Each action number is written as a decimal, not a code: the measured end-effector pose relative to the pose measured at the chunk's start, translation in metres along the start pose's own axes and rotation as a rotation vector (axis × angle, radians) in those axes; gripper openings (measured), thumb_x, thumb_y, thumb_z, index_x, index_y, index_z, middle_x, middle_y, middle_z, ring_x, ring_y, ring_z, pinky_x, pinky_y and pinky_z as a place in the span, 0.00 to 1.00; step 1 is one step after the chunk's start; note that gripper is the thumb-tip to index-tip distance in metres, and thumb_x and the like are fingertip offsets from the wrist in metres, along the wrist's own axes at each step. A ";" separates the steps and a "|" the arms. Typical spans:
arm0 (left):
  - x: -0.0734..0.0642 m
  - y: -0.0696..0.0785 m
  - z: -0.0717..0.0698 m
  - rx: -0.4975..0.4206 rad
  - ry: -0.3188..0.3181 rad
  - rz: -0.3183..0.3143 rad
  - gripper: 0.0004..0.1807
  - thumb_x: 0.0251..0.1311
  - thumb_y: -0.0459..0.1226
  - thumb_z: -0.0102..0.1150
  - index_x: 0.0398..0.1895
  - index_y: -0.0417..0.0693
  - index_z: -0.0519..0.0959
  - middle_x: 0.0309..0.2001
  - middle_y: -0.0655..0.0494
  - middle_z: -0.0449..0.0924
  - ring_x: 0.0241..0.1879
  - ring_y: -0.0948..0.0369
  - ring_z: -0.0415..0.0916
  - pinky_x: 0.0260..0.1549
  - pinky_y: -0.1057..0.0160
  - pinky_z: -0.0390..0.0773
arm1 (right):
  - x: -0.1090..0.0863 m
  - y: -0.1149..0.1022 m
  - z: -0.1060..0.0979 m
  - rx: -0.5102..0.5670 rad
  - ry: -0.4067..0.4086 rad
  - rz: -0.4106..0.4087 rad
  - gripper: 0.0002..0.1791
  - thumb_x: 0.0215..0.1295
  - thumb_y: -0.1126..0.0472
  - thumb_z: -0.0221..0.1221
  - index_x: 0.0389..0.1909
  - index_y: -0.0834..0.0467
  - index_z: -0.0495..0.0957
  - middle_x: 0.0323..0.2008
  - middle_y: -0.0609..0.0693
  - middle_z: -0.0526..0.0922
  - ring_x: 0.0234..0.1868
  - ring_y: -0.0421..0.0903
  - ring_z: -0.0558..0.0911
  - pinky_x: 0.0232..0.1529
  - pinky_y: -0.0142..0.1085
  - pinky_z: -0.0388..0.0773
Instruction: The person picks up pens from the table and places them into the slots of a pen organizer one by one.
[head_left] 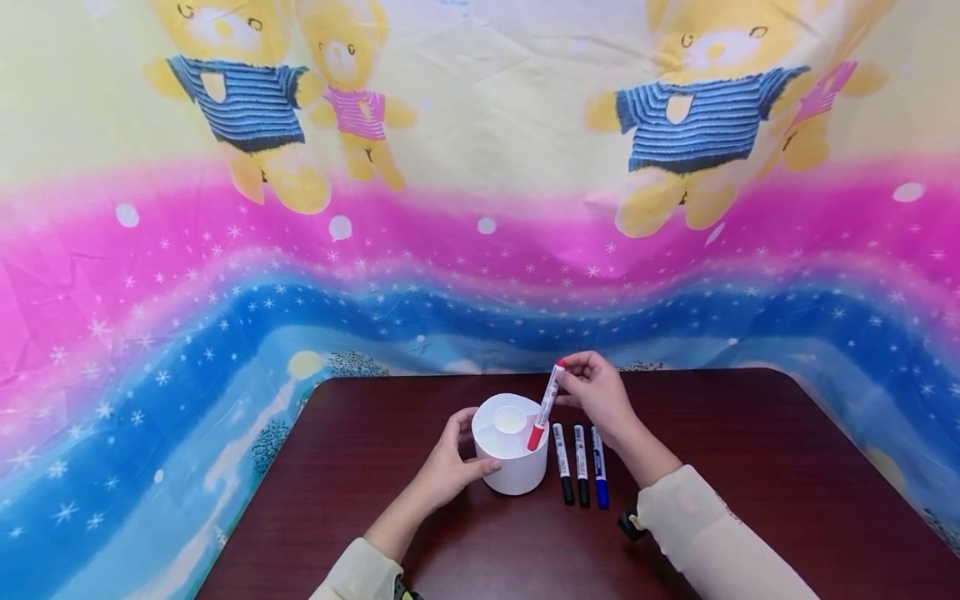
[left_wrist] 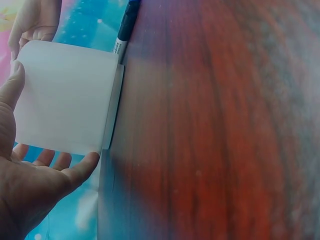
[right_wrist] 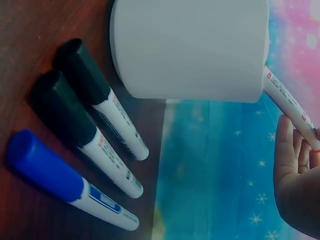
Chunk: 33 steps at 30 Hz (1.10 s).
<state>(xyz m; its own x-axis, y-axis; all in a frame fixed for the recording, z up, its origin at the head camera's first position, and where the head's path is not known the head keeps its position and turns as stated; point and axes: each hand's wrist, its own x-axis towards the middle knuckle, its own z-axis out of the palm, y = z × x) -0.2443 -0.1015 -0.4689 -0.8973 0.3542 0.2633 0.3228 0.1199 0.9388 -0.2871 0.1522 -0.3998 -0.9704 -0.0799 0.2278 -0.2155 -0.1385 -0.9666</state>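
Note:
A white round pen holder (head_left: 512, 475) with a ring in its top stands on the table. My left hand (head_left: 453, 462) grips its left side, thumb at the front and fingers behind; in the left wrist view the fingers curve round the white wall (left_wrist: 67, 100). Above the holder's right rim, my right hand (head_left: 596, 390) pinches a red marker (head_left: 547, 404) by its upper end. The marker's red cap points down and overlaps the holder's top; in the right wrist view the holder hides that cap, while the white barrel (right_wrist: 290, 102) shows.
Right of the holder lie two black markers (head_left: 562, 467) and a blue marker (head_left: 599, 471) side by side, caps toward me. The dark wooden table (head_left: 360, 442) ends at a patterned cloth backdrop (head_left: 480, 250) with printed bears.

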 end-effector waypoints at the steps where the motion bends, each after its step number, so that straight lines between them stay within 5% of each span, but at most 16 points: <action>1: 0.000 0.000 0.000 -0.004 0.002 -0.001 0.44 0.40 0.37 0.67 0.61 0.45 0.52 0.54 0.48 0.61 0.51 0.52 0.62 0.40 0.55 0.72 | 0.000 0.001 0.000 -0.007 -0.003 0.002 0.19 0.54 0.68 0.56 0.45 0.71 0.64 0.37 0.68 0.68 0.33 0.58 0.75 0.34 0.51 0.73; 8: 0.000 0.000 0.001 -0.010 0.000 -0.001 0.45 0.40 0.36 0.67 0.61 0.45 0.52 0.54 0.48 0.61 0.51 0.52 0.62 0.40 0.57 0.73 | -0.004 0.010 0.003 -0.079 -0.012 0.026 0.16 0.54 0.68 0.57 0.42 0.69 0.66 0.35 0.65 0.70 0.34 0.59 0.74 0.36 0.52 0.72; 17: 0.001 -0.002 0.001 -0.042 -0.008 0.025 0.44 0.41 0.35 0.67 0.61 0.43 0.51 0.54 0.46 0.60 0.51 0.50 0.62 0.40 0.55 0.72 | -0.011 0.016 0.006 -0.155 -0.051 0.014 0.15 0.54 0.68 0.57 0.42 0.68 0.67 0.35 0.65 0.71 0.35 0.62 0.73 0.31 0.42 0.76; 27: 0.001 -0.001 0.000 -0.045 -0.021 0.033 0.45 0.41 0.35 0.67 0.61 0.43 0.50 0.55 0.44 0.58 0.52 0.48 0.60 0.42 0.52 0.71 | -0.017 0.020 0.005 -0.146 -0.115 0.013 0.15 0.54 0.69 0.57 0.41 0.70 0.66 0.35 0.66 0.71 0.36 0.65 0.72 0.36 0.50 0.73; 33: 0.003 -0.003 -0.001 -0.038 -0.042 0.028 0.46 0.41 0.35 0.67 0.62 0.52 0.49 0.57 0.45 0.57 0.52 0.49 0.60 0.42 0.51 0.70 | -0.019 0.023 0.001 -0.140 -0.137 0.015 0.14 0.54 0.70 0.56 0.41 0.67 0.67 0.35 0.66 0.70 0.36 0.61 0.74 0.37 0.49 0.73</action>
<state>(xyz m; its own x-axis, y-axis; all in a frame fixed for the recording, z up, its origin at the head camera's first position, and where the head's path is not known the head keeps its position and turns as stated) -0.2478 -0.1020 -0.4703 -0.8742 0.3960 0.2810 0.3355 0.0742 0.9391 -0.2738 0.1495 -0.4258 -0.9519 -0.2157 0.2178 -0.2234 0.0017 -0.9747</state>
